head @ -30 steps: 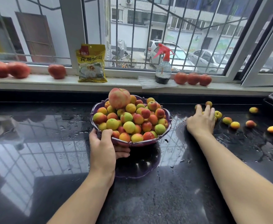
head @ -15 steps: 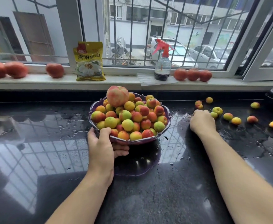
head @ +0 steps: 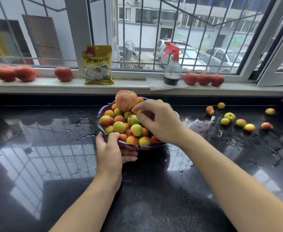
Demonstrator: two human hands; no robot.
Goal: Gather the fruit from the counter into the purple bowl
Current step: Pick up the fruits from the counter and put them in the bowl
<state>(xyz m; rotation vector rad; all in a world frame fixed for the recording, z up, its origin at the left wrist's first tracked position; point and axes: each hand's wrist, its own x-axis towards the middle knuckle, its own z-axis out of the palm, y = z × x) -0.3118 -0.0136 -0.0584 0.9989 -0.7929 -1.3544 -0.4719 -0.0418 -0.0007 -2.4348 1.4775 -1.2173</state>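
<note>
At frame centre the purple bowl (head: 104, 131) is heaped with small red, yellow and green fruit under one large peach (head: 126, 100); the left hand (head: 110, 152) grasps its near rim, while the right hand (head: 159, 121) hovers over the pile, fingers loosely curled, any fruit inside hidden. Ten loose fruits (head: 229, 116) dot the wet black counter (head: 53, 148) at right. Behind, the windowsill carries tomatoes (head: 63, 74), a red-triggered spray bottle (head: 172, 71) and a yellow packet (head: 98, 65) reading "食用".

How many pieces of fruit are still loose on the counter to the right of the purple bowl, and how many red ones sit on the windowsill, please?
Small fruit loose on the counter: 10
Red fruit on the windowsill, left of the yellow packet: 3
Red fruit on the windowsill, right of the spray bottle: 3
Total: 16
</note>
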